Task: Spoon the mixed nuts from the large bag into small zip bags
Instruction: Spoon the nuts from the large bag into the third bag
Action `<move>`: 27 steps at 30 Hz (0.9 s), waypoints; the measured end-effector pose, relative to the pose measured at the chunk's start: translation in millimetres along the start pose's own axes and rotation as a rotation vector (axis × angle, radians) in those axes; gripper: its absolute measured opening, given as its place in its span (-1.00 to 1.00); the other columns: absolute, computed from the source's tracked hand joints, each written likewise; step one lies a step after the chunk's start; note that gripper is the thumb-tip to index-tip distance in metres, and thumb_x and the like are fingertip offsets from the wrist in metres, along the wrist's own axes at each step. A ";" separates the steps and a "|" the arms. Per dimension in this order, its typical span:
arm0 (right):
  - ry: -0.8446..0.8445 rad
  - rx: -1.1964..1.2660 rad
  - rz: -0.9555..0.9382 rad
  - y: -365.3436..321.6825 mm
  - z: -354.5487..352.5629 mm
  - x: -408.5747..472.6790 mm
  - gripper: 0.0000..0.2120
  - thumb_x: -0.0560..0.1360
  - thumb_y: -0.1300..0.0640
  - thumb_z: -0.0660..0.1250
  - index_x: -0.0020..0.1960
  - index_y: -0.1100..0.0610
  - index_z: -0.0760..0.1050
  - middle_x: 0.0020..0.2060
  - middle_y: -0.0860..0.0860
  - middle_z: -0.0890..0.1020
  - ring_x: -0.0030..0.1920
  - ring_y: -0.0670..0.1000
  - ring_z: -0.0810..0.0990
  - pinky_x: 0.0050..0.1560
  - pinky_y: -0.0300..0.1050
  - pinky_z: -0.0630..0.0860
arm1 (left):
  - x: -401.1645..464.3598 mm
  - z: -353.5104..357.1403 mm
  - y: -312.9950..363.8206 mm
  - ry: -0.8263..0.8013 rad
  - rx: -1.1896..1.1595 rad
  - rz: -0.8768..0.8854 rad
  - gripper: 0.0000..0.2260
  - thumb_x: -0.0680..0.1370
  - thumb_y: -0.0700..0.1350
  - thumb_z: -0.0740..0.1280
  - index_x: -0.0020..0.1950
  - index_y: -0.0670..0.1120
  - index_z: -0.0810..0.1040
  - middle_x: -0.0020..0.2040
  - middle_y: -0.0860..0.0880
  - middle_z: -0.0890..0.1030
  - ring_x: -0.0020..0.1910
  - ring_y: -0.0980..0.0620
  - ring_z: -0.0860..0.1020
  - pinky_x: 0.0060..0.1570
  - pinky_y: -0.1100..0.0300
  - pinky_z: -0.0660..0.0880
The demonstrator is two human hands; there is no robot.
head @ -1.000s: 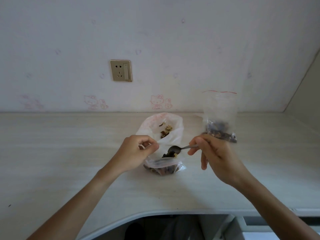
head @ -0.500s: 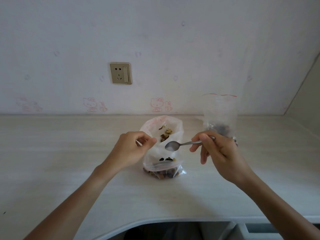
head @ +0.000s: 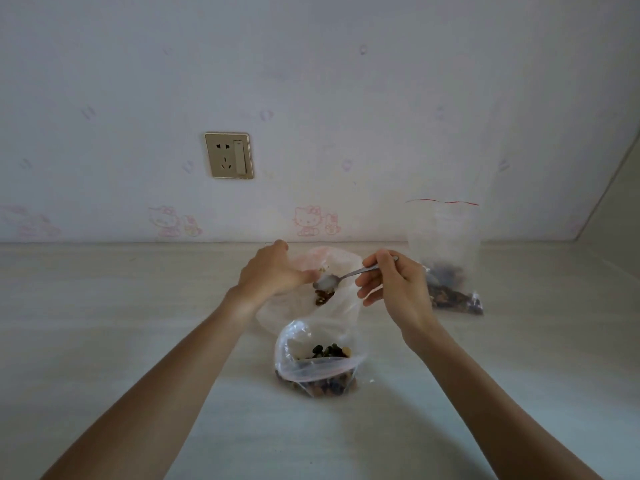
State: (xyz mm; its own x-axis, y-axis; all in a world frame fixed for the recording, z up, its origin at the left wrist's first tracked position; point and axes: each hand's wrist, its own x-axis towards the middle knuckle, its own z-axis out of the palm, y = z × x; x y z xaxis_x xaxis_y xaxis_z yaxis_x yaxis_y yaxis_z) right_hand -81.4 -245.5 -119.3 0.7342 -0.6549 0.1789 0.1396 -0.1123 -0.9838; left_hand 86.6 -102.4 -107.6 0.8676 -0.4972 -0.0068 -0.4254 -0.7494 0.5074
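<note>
A small clear zip bag (head: 313,367) stands open on the table, nuts piled in its bottom, and neither hand touches it. Behind it lies the large whitish bag (head: 341,268) with a few nuts visible inside. My left hand (head: 272,271) holds the large bag's left rim. My right hand (head: 393,289) pinches the handle of a metal spoon (head: 341,278), whose empty bowl hangs over the large bag's mouth.
A second small zip bag (head: 446,268) with a red seal line stands at the back right, nuts at its bottom. A wall socket (head: 228,155) sits on the wall above the table (head: 104,323). The table's rounded front edge lies near me.
My left hand let go of the small zip bag and moved back to the large bag's rim. The emptied spoon travelled from over the small bag to the large bag's mouth.
</note>
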 end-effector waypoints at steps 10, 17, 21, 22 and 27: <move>0.082 -0.128 -0.073 36.1 12.4 9.8 -0.68 0.75 0.11 0.08 -0.02 0.18 0.54 -0.31 0.15 0.70 -0.26 0.14 0.72 -0.19 0.08 0.66 | 22.2 20.1 -15.4 0.043 -0.144 0.066 -0.71 0.58 0.03 0.36 -0.12 -0.20 0.56 -0.20 -0.08 0.61 -0.16 -0.11 0.59 -0.28 0.12 0.36; 0.117 -0.158 -0.156 39.0 18.5 7.0 -0.70 0.75 0.06 0.07 -0.03 0.06 0.52 -0.29 0.06 0.68 -0.28 0.07 0.72 -0.25 0.04 0.65 | 20.9 26.3 -17.1 0.100 -0.256 0.111 -0.87 0.62 -0.02 0.33 -0.13 0.04 0.49 -0.13 0.12 0.58 -0.17 0.15 0.55 -0.32 0.23 0.37; 0.120 -0.248 -0.116 43.1 21.5 7.5 -0.71 0.75 0.06 0.08 -0.03 0.03 0.52 -0.26 0.03 0.70 -0.32 0.00 0.71 -0.22 -0.02 0.63 | 16.2 22.3 -13.5 0.050 -0.539 0.069 -0.83 0.50 0.06 0.37 -0.04 -0.01 0.56 -0.09 0.03 0.73 -0.07 -0.08 0.69 -0.20 0.00 0.59; 0.124 -0.257 -0.104 43.7 21.8 7.6 -0.71 0.74 0.06 0.08 -0.03 0.04 0.52 -0.25 0.02 0.70 -0.33 -0.01 0.71 -0.21 -0.02 0.63 | 14.1 20.0 -11.8 0.037 -0.614 0.057 -0.75 0.43 0.10 0.39 -0.02 -0.04 0.57 -0.10 0.03 0.75 -0.04 -0.09 0.71 -0.13 -0.08 0.62; 0.136 -0.302 -0.091 44.9 23.2 6.7 -0.70 0.74 0.05 0.08 0.03 0.12 0.54 -0.22 0.00 0.71 -0.36 -0.02 0.71 -0.16 0.07 0.66 | 14.2 15.6 -7.0 0.001 -0.794 0.051 -0.64 0.34 0.08 0.44 0.03 -0.09 0.54 -0.09 -0.04 0.77 0.00 -0.03 0.74 -0.10 -0.03 0.62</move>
State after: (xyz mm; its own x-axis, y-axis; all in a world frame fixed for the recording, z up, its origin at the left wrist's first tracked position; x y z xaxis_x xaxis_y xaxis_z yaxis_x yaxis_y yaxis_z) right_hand -54.8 -237.6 -162.1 0.6300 -0.7232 0.2831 -0.0172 -0.3774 -0.9259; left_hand 97.9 -111.1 -124.7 0.8522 -0.5220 0.0339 -0.1548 -0.1898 0.9695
